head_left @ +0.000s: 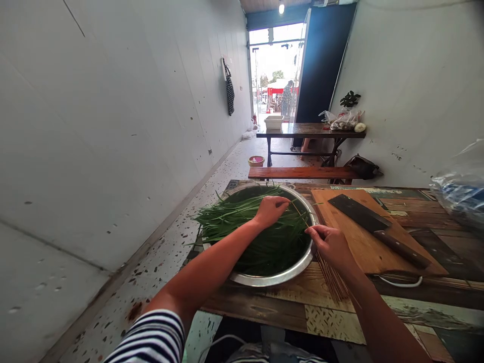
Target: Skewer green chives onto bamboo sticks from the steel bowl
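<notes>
Head view: the left hand (270, 209) is over a steel bowl (264, 279) of chives (234, 219), fingers clenched on some blades. The right hand (330, 244), at the bowl's rim, pinches a thin skewer (298, 213) slanting toward the left hand. Spare sticks (335, 285) lie on the counter (321, 307); a cleaver (361, 214) rests on the board (359, 247).

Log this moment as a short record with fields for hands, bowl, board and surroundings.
left: left hand pinching green leaves above the bowl
right: right hand gripping a thin skewer that points toward the left hand
bowl: metal bowl, full of the leaves, on the wooden table
spare: bundle of skewers lying under the right wrist
board: cutting board right of the bowl, cleaver lying on it
surroundings: bench beyond the table, plastic bag at far right
</notes>
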Available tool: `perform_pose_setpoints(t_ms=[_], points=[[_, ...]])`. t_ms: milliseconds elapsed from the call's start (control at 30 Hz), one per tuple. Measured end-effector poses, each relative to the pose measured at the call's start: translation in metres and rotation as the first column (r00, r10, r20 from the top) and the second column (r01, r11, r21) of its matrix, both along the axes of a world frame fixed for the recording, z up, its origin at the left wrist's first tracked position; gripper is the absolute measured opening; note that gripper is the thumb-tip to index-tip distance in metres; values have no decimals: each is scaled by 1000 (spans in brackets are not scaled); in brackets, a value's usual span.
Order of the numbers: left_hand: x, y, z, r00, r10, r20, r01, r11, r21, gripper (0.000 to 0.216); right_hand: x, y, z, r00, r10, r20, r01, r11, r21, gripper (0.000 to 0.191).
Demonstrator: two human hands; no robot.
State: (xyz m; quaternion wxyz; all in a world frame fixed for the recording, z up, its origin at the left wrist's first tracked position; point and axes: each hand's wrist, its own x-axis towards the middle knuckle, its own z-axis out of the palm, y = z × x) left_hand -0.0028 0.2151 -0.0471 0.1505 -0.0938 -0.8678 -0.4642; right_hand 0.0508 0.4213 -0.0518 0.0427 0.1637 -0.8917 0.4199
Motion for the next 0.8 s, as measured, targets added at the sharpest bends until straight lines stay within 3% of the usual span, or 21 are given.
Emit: perform_pose_setpoints(t_ms=[800], points=[[0, 0, 1, 1000, 12, -8, -12, 1000, 2, 19, 0, 0, 0, 998, -18, 67, 17, 1000, 8, 45]])
